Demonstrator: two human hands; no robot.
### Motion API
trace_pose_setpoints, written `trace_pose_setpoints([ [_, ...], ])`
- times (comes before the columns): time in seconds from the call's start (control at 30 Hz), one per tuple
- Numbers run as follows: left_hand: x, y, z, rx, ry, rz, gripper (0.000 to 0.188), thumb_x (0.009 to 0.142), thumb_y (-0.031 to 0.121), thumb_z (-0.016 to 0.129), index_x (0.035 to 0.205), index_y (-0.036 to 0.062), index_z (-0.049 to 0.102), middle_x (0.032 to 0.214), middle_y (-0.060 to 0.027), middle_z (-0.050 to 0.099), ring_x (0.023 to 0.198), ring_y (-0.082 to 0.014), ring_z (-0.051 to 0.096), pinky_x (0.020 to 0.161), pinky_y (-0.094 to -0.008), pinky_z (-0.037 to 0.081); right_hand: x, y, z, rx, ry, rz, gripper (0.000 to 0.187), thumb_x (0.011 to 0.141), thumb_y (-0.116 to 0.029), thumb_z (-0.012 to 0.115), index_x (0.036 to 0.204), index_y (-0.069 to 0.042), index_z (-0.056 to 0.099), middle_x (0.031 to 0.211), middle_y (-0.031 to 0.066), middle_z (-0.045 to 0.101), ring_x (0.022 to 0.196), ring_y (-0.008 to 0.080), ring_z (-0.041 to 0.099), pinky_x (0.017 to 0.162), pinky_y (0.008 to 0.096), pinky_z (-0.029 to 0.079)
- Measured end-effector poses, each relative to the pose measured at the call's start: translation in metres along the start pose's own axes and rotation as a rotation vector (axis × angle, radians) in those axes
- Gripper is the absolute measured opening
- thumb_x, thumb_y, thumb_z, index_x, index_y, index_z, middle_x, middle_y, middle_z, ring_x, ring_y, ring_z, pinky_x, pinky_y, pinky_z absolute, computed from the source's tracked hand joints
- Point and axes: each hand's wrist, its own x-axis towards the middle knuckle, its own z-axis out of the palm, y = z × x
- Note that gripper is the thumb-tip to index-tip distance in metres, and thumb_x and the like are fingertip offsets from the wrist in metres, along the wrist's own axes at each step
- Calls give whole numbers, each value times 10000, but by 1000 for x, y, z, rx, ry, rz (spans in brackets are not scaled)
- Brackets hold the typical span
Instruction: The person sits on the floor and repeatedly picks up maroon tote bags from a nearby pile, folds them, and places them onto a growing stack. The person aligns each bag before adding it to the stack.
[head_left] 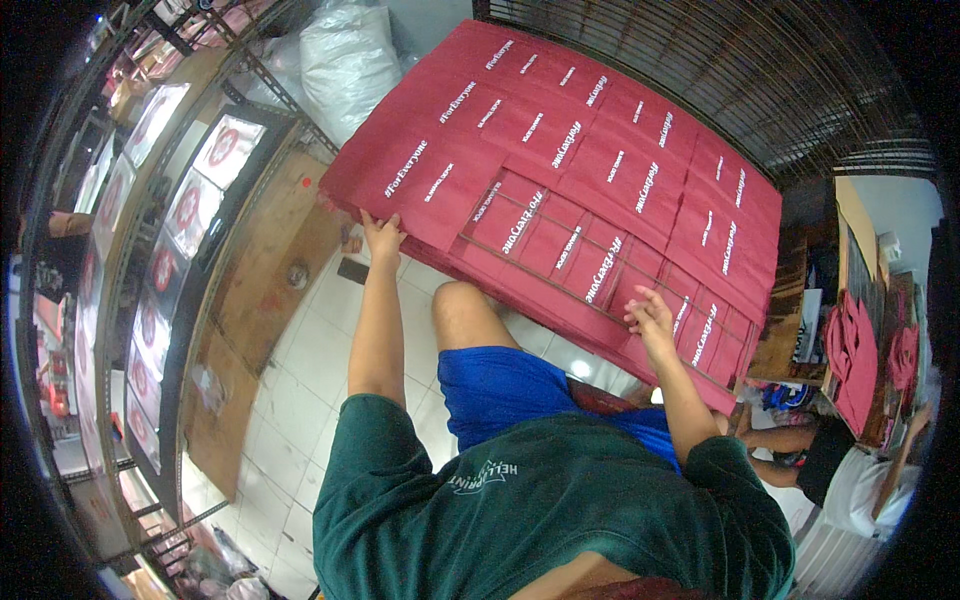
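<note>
A wide layer of dark red fabric pieces (560, 110) with white printing lies before me. On its near part is a thin wire grid frame (540, 272), with printed red pieces showing through its bars. At the near left edge of the fabric, my left hand (381, 238) touches the border with its fingers apart; nothing shows in its grasp. Over the near right part of the grid hovers my right hand (652, 318), fingers loosely bent and spread, holding nothing that I can see. Whether its fingertips touch the wire I cannot tell.
Metal shelving with silvery printed sheets (190, 212) stands at the left. White plastic bags (348, 70) sit at the far left and dark wire racks (690, 70) behind the fabric. Red cut pieces (850, 350) hang over a table at right, near another person's leg (775, 440).
</note>
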Motion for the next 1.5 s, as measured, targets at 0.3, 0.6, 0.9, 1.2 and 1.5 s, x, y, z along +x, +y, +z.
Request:
trace_pose_setpoints([
  [0.3, -23, 6, -6, 114, 120, 66, 862, 816, 126, 680, 1465, 119, 113, 1221, -126, 490, 904, -193, 552, 777, -356, 485, -13, 0, -14, 62, 76, -60, 382, 889, -156, 605, 1245, -69, 498, 924, 51, 618, 753, 98, 573, 620, 225, 443],
  [0.6, -114, -52, -69, 427, -170, 305, 721, 830, 126, 661, 1423, 53, 259, 1322, -129, 404, 1011, -195, 461, 907, -324, 395, -54, -32, -123, -103, 512, -598, 368, 884, -126, 616, 1223, -27, 511, 866, 13, 573, 775, 68, 526, 673, 205, 425],
  [0.9, -209, -20, -27, 502, -492, 372, 399, 855, 94, 638, 1234, 40, 528, 783, 19, 520, 695, -74, 454, 624, -225, 378, -114, -75, -358, -375, 1649, -750, 462, 814, -157, 671, 1226, -31, 506, 948, 113, 595, 897, 205, 576, 788, 332, 463],
  [1.2, -287, -74, 5, 865, -599, 717, 183, 769, 116, 713, 913, 19, 656, 702, -69, 587, 588, -149, 509, 576, -276, 419, -114, -27, -469, -972, 1606, 125, 501, 763, -249, 646, 1249, -263, 525, 1202, 158, 505, 1098, 350, 518, 890, 444, 463],
  [1.5, -287, -76, 29, 638, -733, 536, 235, 814, 130, 684, 1010, 9, 639, 738, -55, 604, 642, -122, 546, 597, -243, 440, -109, -103, -472, -981, 1589, -722, 278, 812, -126, 577, 1072, -208, 628, 1068, 49, 584, 954, 289, 602, 790, 397, 494],
])
